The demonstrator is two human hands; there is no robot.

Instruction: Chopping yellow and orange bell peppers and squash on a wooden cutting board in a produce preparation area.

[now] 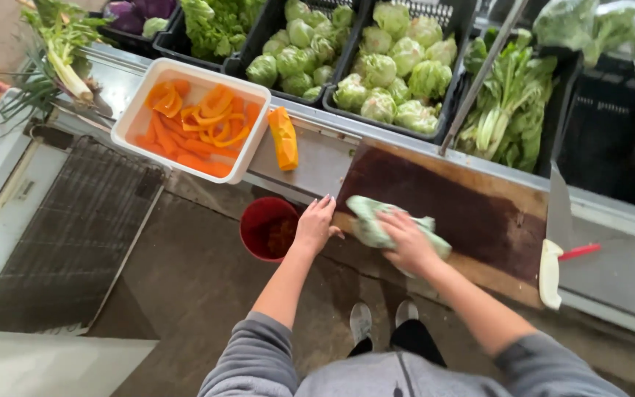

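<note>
Two hands work at the near edge of a dark, wet board lying on a metal bench. The right hand lies palm down on a pale green cloth, its fingers spread flat over the cloth and pressing it onto the board's near left part; the cloth bunches out past the hand on both sides. The left hand rests at the board's left corner, fingers loosely curled over the edge and holding nothing.

Just left of the board, below bench level, stands a red bucket with dark scraps inside. Further left of the board, on the bench, lies a wedge of orange squash, and beyond it a white tub of orange squash slices in water. Right of the board lie a cleaver with a red handle and a white scraper-like tool, the latter touching the board's right end.

Behind the board stand black crates: one of small cabbages, one of round sprouts left of it, and leafy greens to the right. A thin metal rod slants up from the board's far edge. Below the board the person's grey shoes show on the concrete floor.
</note>
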